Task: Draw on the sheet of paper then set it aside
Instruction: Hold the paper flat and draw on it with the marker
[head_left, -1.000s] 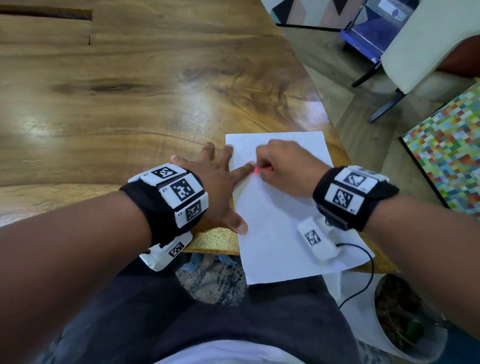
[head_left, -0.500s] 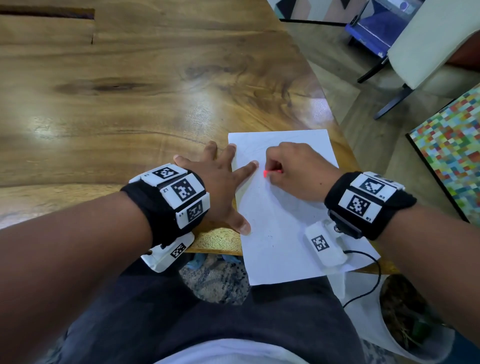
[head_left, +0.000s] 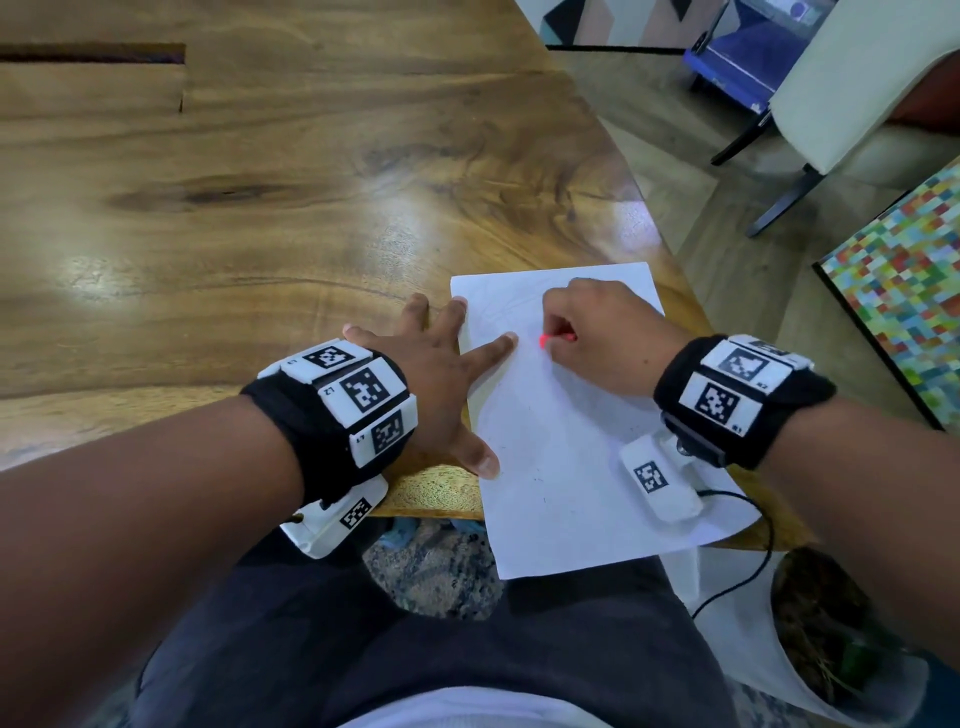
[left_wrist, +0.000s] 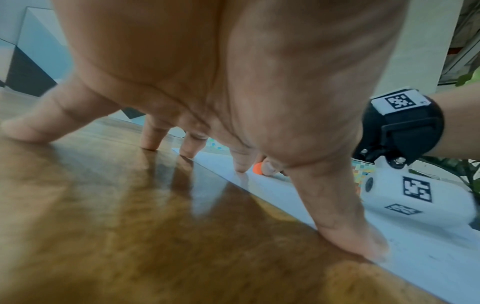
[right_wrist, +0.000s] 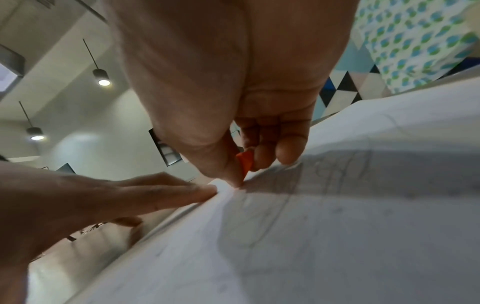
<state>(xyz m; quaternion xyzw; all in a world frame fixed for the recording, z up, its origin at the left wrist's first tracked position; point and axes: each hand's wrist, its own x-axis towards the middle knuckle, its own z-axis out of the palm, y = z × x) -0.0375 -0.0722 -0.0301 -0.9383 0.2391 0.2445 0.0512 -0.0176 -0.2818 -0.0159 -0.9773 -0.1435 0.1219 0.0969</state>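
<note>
A white sheet of paper (head_left: 571, 441) lies at the near right corner of the wooden table (head_left: 260, 208), its near end hanging over the edge. My left hand (head_left: 447, 374) lies spread flat, index finger and thumb pressing the sheet's left edge (left_wrist: 285, 185). My right hand (head_left: 597, 332) grips a short red-orange crayon (head_left: 553, 340), its tip down on the upper middle of the sheet. The crayon (right_wrist: 245, 162) shows pinched between thumb and fingers in the right wrist view, over faint pencil-like lines on the paper (right_wrist: 337, 205). The crayon (left_wrist: 257, 168) shows past my left hand.
The table's right edge runs close beside the sheet. Beyond it stand a cream chair (head_left: 831, 93), a multicoloured checked panel (head_left: 904, 291) and a potted plant (head_left: 831, 639) on the floor. A black cable (head_left: 753, 551) hangs from my right wrist device.
My right hand with the crayon has shifted slightly right and away from my left index fingertip. My left hand still presses the sheet's edge.
</note>
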